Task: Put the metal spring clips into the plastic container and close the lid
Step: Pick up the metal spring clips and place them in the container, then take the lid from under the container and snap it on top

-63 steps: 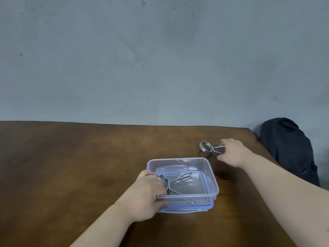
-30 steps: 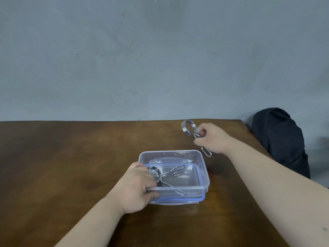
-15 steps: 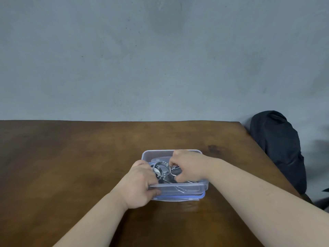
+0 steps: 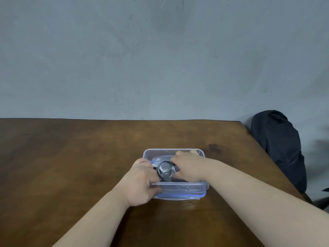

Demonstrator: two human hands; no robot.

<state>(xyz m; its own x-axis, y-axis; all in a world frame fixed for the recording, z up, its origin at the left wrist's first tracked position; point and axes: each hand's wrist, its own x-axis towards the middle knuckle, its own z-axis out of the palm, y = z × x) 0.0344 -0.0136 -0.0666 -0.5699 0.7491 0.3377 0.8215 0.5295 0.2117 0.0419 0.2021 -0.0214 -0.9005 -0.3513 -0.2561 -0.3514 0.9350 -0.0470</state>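
The right hand (image 4: pixel 188 168) reaches down inside the box (image 4: pixel 203 188), its fingers curled around the stem of a clip (image 4: pixel 165 170). The grip itself is hidden behind the knuckles, so I cannot tell whether it pinches or only rests there. The clip's coil ring stands just left of those fingers, on edge and facing the camera, and its long axis seems to run from the ring rightward under the hand, along the length of the box. Just left of the ring is the left hand (image 4: pixel 142 182), fingers closed over the box's near-left corner with the thumb on the front wall, steadying it. More wire, probably from another clip, shows through the front wall below the right hand.

The lid (image 4: pixel 179 196) seems to lie beneath the box, its blue rim showing under the front edge, nearer the left hand's fingers. By my judgement the clip must be let go flat, with the ring below the rim, before the lid can go on. Beyond the hands is bare table (image 4: pixel 71 157), and a dark bag (image 4: pixel 279 145) lies off to the right.
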